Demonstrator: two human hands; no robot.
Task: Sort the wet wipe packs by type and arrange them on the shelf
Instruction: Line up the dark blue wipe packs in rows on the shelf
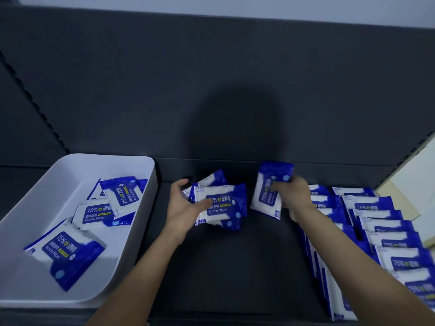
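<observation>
My left hand [182, 204] grips a small bundle of blue-and-white alcohol wipe packs [221, 204] above the dark shelf [235, 267], thumb over the front pack. My right hand [293, 195] holds a single wipe pack [268, 191] upright, a little right of the bundle. Two rows of the same packs [376, 222] stand overlapping along the right side of the shelf, right beside my right forearm. A white tray [21, 274] on the left holds three loose packs [70, 250].
The dark back panel [211, 90] of the shelf rises behind the hands. A pale wall or board [414, 180] closes off the right end. The tray's right wall stands close to my left forearm.
</observation>
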